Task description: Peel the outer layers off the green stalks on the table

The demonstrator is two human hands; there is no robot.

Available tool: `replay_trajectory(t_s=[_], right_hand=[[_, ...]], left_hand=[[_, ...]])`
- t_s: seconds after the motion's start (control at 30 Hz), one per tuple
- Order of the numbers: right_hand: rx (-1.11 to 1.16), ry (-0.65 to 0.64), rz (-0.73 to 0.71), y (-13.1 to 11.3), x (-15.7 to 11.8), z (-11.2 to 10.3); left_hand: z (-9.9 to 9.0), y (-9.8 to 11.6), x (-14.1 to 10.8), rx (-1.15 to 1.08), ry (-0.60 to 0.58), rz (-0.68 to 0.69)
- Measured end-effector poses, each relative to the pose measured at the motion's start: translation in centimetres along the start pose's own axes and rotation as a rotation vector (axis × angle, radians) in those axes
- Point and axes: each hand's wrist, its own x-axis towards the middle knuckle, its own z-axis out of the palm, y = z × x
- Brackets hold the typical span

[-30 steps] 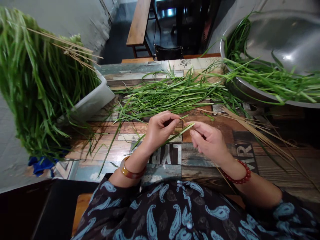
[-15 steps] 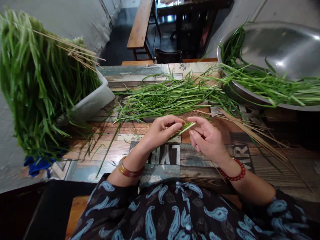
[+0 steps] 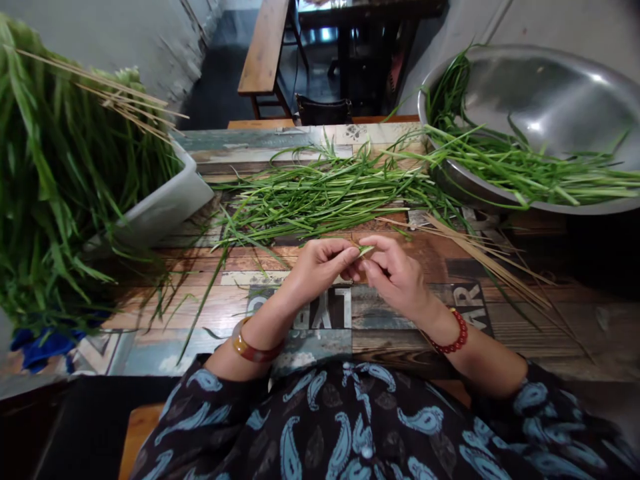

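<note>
My left hand (image 3: 323,267) is closed around a small folded bit of garlic chives (image 3: 366,251), whose pale green end sticks out past the thumb. Right beside it, my right hand (image 3: 400,277) pinches at that end, fingertips almost meeting those of the left. A thin bamboo skewer (image 3: 427,337) shows under my right wrist and seems to run up into that hand; its upper part is hidden. Just beyond both hands lies a loose heap of garlic chives (image 3: 320,193) on the wood-patterned table (image 3: 385,340).
At left, a white plastic bin (image 3: 165,203) carries a thick mass of skewered chives (image 3: 65,173), with a blue cloth (image 3: 45,347) below. To the right are a large steel bowl (image 3: 565,100) with more chives and a bundle of loose bamboo skewers (image 3: 480,250). A bench (image 3: 265,50) stands beyond.
My right hand has moved left, closing the gap to my left hand, and its fingers now pinch the chive end. The whole view has shifted slightly.
</note>
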Motion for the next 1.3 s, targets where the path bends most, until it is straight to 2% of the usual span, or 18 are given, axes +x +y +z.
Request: replay_trajectory(t_s=[0.23, 0.33, 0.4, 0.47, 0.57, 0.6, 0.73, 0.83, 0.9, 1.03, 1.2, 1.3], right_hand=[[0.063, -0.033, -0.001, 0.8, 0.4, 0.3], [0.107, -0.001, 0.01, 1.4, 0.6, 0.7], [0.119, 0.035, -0.014, 2.0, 0.7, 1.0], [0.122, 0.054, -0.059, 2.5, 1.0, 1.2], [0.113, 0.073, -0.079, 3.2, 1.5, 1.2], [0.108, 0.078, -0.073, 3.4, 1.6, 1.3], [0.081, 0.069, -0.072, 3.6, 1.4, 1.4], [0.071, 0.05, -0.085, 3.5, 1.3, 1.4], [0.063, 0.049, -0.085, 3.4, 1.4, 1.3], [0.078, 0.038, -0.082, 3.3, 1.5, 1.1], [0.071, 0.074, -0.096, 3.0, 1.6, 0.8], [0.067, 0.144, -0.082, 2.2, 1.6, 0.1]], left_hand=[[0.2, -0.4, 0.4, 0.049, 0.016, -0.019], [0.1, -0.7, 0.3, 0.076, 0.003, -0.029], [-0.5, -0.8, 0.3, 0.098, -0.024, -0.042], [-1.6, -0.6, 0.5, 0.16, 0.032, -0.039], [-3.4, 0.2, 2.2, 0.32, 0.28, 0.049], [-3.7, 0.5, 3.1, 0.407, 0.301, 0.078], [-3.6, 1.2, 6.9, 0.86, 0.211, 0.219], [-2.7, 1.0, 9.3, 1.098, 0.185, 0.188], [-2.1, 0.5, 10.4, 1.162, 0.203, 0.141], [-1.7, -0.2, 11.7, 1.118, 0.263, 0.135], [-3.0, 0.7, 11.3, 0.945, 0.366, 0.153], [-3.6, 1.7, 9.0, 0.537, 0.314, 0.144]])
